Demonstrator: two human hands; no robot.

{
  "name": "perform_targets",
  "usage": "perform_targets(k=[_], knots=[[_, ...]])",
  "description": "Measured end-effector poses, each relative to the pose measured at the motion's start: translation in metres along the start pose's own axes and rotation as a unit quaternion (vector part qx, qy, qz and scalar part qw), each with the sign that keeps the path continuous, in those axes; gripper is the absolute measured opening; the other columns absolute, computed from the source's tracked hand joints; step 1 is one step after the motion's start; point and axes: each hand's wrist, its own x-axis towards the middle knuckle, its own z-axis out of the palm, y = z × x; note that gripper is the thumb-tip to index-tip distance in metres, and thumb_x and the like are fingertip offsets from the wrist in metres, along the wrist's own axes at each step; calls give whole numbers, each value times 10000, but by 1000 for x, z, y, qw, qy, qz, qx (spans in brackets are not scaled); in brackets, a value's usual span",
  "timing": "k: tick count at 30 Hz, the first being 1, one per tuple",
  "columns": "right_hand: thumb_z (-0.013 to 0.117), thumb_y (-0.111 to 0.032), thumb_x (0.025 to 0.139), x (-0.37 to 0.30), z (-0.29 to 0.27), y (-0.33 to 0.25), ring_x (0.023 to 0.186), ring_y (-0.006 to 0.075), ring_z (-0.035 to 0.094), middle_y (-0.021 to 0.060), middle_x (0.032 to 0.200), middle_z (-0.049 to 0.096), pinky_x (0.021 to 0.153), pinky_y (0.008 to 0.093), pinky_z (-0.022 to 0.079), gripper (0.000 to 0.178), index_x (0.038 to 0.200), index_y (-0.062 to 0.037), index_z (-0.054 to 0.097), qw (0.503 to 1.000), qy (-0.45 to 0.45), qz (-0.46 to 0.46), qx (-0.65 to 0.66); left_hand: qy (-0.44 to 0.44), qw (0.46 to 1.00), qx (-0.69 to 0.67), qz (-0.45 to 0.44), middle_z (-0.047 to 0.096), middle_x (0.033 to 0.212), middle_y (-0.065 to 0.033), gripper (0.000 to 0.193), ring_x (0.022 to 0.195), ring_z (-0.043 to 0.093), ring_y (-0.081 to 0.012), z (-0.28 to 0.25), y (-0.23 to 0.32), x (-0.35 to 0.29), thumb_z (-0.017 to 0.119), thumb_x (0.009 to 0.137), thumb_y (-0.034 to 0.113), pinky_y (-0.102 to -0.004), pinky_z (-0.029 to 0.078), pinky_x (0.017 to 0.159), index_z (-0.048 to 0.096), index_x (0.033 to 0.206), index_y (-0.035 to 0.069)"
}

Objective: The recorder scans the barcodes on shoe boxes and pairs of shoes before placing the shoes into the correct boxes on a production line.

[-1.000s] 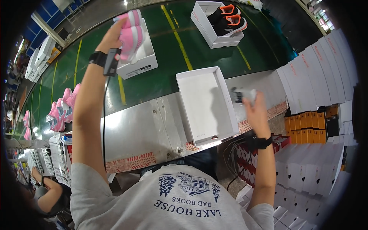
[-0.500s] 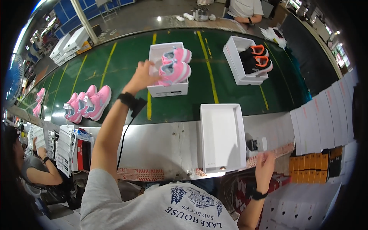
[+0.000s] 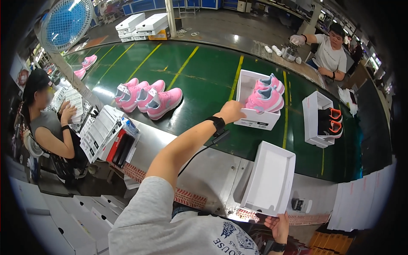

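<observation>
Open belt (image 3: 206,85) between loose shoes (image 3: 148,97) and filled shoebox (image 3: 257,120), empty box (image 3: 271,180) before right hand (image 3: 279,227)

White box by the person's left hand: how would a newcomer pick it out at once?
Start from the long green surface crossed by yellow stripes. On it, right of the picture's centre, the left hand is at the near left corner of an open white box. It carries pink shoes, whereas the second white box, farther right, holds black shoes with orange trim.
</observation>
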Motion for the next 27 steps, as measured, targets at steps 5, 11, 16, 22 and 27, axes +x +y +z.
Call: perform_targets(k=[5,11,16,22,27], knots=[[481,-175,940,46,51,-40,750,309,702,190,866,655,675,458,620,212,1093,-30,496,996,-73,-33,-27,14,998,31,53,698,884,-220,331,892,672,-390,-1,27,0,748,785,328,-454,531,830,738,928,30],[456,-205,970,136,110,-66,828,288,708,192,910,661,744,441,623,251,1045,22,530,989,-140,-56,-2,39,994,1,104,689,821,-215,296,788,676,-407,12,55,-34,750,790,287,-478,538,758,697,785,-5],[410,-179,1001,191,141,-80,909,344,691,224,993,632,806,501,608,306,1134,84,490,989,-132,-59,41,47,993,27,108,683,813,-219,264,786,679,-395,22,52,-45,721,808,270,-475,544,724,700,799,6],[458,-161,1001,228,200,-86,983,361,682,221,1059,631,880,507,576,281,1151,72,505,969,-196,-59,141,33,987,117,102,667,859,-184,215,868,682,-350,63,0,-53,676,858,259,-450,562,749,726,821,54],[600,-200,977,215,179,-91,1062,304,655,176,1126,619,899,434,551,395,1254,1,402,963,-168,-156,142,20,995,72,60,623,1009,-244,235,844,672,-396,72,34,-47,698,867,234,-474,561,763,695,912,4]])
